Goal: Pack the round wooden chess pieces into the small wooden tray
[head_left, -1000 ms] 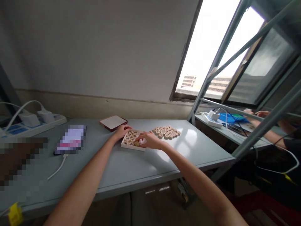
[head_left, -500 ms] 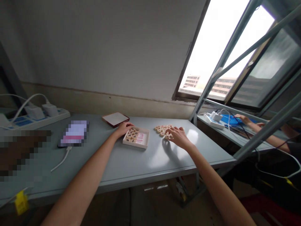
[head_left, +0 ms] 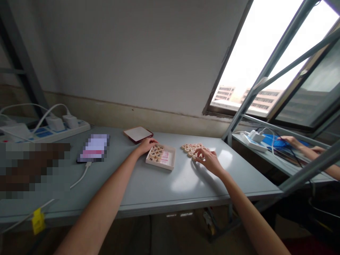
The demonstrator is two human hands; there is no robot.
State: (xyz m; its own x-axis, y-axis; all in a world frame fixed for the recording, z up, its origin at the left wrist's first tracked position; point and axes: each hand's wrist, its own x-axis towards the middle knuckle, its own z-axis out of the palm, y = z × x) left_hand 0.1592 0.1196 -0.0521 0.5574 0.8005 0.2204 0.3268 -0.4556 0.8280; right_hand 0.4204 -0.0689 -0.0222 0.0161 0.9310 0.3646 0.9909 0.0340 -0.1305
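- Head view: the grey desk (head_left: 148,191) is spanning the scene beneath both hands, with the second desk (head_left: 289,168) standing beyond the metal frame on the right.
- On that second desk, another person's hand (head_left: 291,141) is reaching over a blue item (head_left: 275,140).
- At the left, the white power strip (head_left: 70,133) is lying along the wall side, and the phone (head_left: 95,147) is resting in front of it with a cable attached.
- The right hand (head_left: 211,163) is reaching over the near side of the pile of round pieces (head_left: 190,148). Its thumb and forefinger are curving around a piece at the pile's near edge; whether they are pinching it, I cannot tell.
- The left hand (head_left: 146,145) is resting at the back left corner of the open box (head_left: 160,165), its fingers lying close together and touching the rim; the thumb's hold I cannot tell.
- The box is sitting flat between the left hand and the pile, and the lid (head_left: 138,134) is lying just behind the left hand, its pale inside facing up.
- Inside the box, pieces with dark characters (head_left: 158,156) are filling the left part in two columns, while pink-printed paper (head_left: 165,156) is showing beside them.
- The smallest thing, the round piece (head_left: 194,158) at the right fingertips, is sitting low, near the desk surface.
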